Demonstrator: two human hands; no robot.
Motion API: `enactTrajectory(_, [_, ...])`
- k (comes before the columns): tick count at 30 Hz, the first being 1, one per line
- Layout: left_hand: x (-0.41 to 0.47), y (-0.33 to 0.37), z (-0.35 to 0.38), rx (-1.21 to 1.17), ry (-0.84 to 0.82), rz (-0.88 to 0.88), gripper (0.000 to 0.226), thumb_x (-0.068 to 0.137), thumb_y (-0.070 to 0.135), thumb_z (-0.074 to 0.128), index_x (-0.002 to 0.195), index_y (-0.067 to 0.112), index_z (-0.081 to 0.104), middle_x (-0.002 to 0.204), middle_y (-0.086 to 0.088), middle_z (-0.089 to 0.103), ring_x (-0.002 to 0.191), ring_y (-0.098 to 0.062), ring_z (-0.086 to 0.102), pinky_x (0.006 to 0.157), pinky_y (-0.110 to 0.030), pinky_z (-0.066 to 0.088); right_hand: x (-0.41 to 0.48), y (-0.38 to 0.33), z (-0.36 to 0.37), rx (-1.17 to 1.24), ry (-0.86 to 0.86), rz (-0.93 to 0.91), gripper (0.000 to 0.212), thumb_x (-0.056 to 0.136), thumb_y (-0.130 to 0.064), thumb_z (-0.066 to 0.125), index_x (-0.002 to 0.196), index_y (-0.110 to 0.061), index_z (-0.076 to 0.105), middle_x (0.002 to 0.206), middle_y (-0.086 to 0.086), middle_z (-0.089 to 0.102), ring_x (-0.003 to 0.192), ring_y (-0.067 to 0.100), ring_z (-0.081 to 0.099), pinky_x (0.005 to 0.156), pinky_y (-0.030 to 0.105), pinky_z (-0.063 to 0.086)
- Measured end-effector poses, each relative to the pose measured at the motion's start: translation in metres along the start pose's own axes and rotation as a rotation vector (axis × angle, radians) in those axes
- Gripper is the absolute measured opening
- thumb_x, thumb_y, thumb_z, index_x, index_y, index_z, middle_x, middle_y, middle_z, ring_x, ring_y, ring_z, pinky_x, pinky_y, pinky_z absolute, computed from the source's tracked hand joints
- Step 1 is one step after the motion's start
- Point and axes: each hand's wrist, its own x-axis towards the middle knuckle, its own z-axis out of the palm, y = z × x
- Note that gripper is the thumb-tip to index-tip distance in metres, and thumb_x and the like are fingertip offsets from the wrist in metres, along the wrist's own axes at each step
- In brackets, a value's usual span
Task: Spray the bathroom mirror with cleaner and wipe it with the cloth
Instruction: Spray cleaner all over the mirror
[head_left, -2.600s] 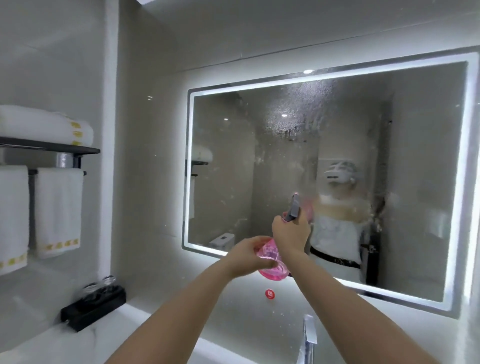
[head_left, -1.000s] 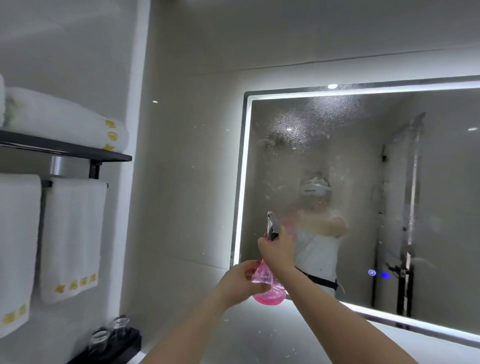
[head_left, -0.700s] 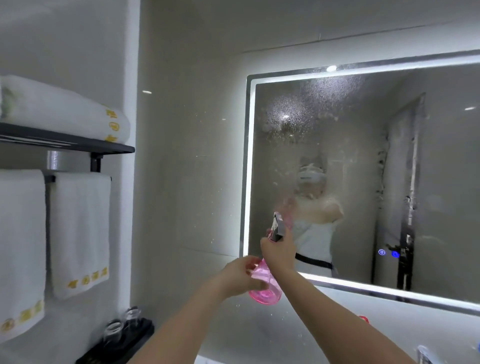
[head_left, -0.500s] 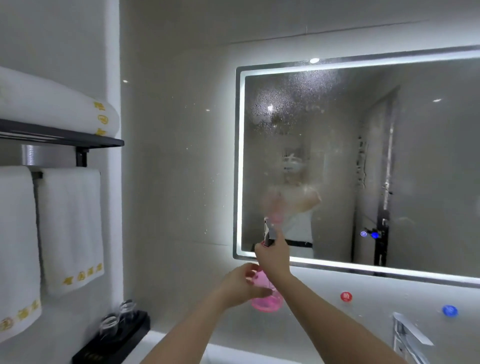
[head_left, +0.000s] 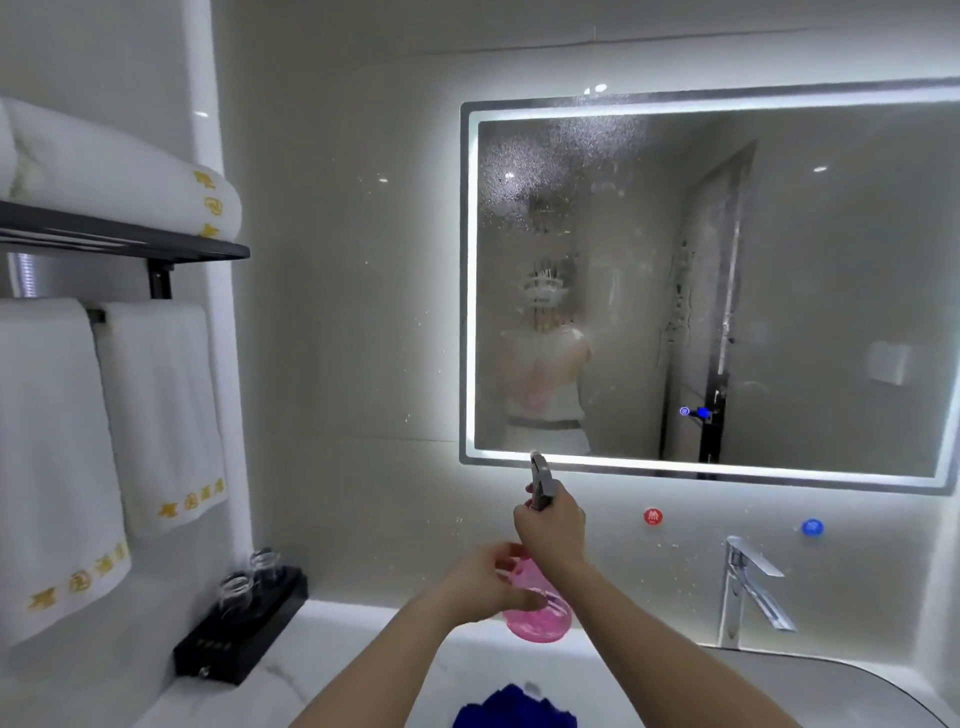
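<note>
Mirror (head_left: 779, 291): on the wall above the bench, lit border; I see droplets speckling its left part and streaks near the middle.
Spray bottle (head_left: 537, 608): pink, upright, below the mirror's lower left corner, grey nozzle up.
Right hand (head_left: 551, 525): clenched round the bottle's neck and trigger.
Left hand (head_left: 491, 584): grasping the bottle's pink body from the left.
Cloth (head_left: 514, 709): blue, lying on the bench (head_left: 322, 670) at the lower frame edge.
Faucet (head_left: 748, 592): right of the hands.
Towels (head_left: 156, 410): white, hanging far left.
</note>
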Motion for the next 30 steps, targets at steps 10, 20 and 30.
enactTrajectory(10, [0.016, 0.027, 0.032, 0.02, 0.017, 0.017, 0.065, 0.069, 0.034, 0.079, 0.127, 0.022, 0.053, 0.115, 0.007, 0.058, 0.103, -0.013, 0.057, 0.09, -0.024, 0.047, 0.01, 0.016, -0.045, 0.035, 0.063, 0.015, 0.018, 0.074, 0.003, 0.051, 0.09, 0.0, 0.057, 0.083, 0.012, 0.062, 0.075, 0.025, 0.052, 0.06, 0.025, 0.037])
enactTrajectory(20, [0.072, 0.097, 0.105, 0.016, 0.055, 0.078, 0.066, 0.073, 0.033, 0.077, 0.133, 0.024, 0.049, 0.127, 0.003, 0.056, 0.109, -0.014, 0.057, 0.096, -0.03, 0.046, 0.062, 0.057, -0.139, -0.011, 0.075, -0.065, 0.031, 0.072, 0.003, 0.051, 0.103, 0.002, 0.054, 0.075, 0.015, 0.054, 0.073, 0.029, 0.047, 0.061, 0.031, 0.035])
enactTrajectory(30, [0.139, 0.148, 0.2, -0.03, 0.028, 0.087, 0.068, 0.073, 0.032, 0.077, 0.134, 0.023, 0.049, 0.126, 0.001, 0.057, 0.108, -0.017, 0.056, 0.097, -0.032, 0.046, 0.104, 0.117, -0.236, -0.082, 0.044, -0.059, 0.023, 0.07, 0.002, 0.054, 0.093, 0.0, 0.054, 0.071, 0.01, 0.049, 0.069, 0.026, 0.044, 0.063, 0.033, 0.036])
